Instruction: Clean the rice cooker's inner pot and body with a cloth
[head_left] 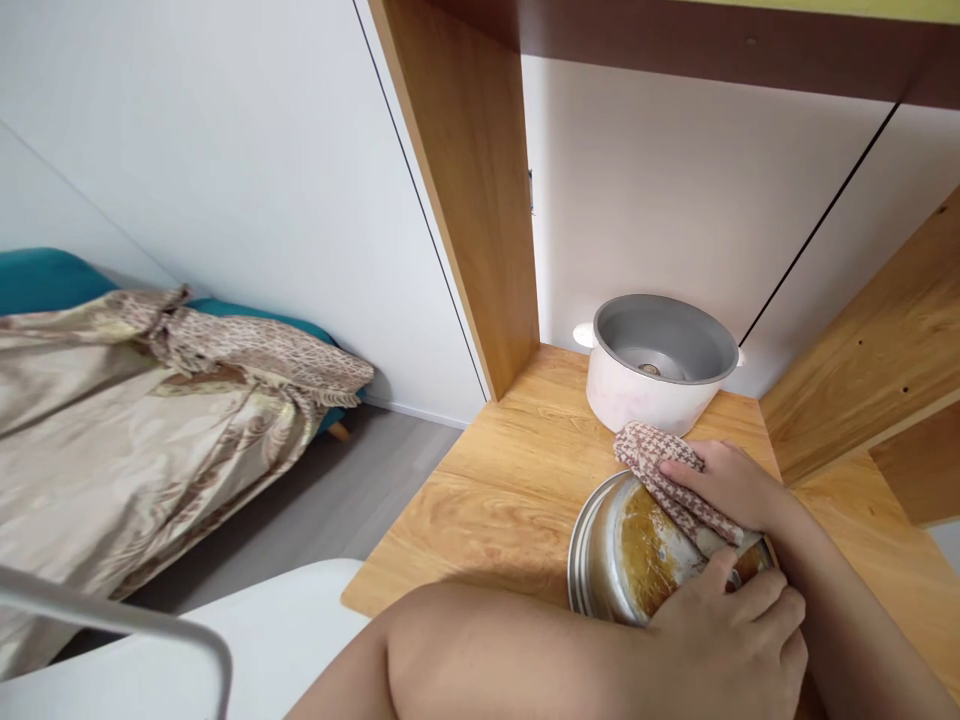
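Observation:
A metal pot [651,548] with a scratched, golden-brown stained surface lies on the wooden tabletop, its stepped silver rim towards the left. Reaching across from the lower left, my left hand [739,625] has its fingers curled over the pot's near right side. My right hand [727,482] presses a brown-and-white patterned cloth [654,460] against the far side of the pot, fingers wrapped over the fabric. Part of the pot is hidden beneath both hands and the cloth. Just beyond the cloth stands a white pot [649,395] with a grey inside.
The wooden tabletop [480,500] sits between an upright wooden panel [472,200] and a slanting wooden board [870,350]. A white chair seat [285,640] with a grey metal bar [127,615] is at lower left. Farther left is a teal sofa [45,275] under patterned covers.

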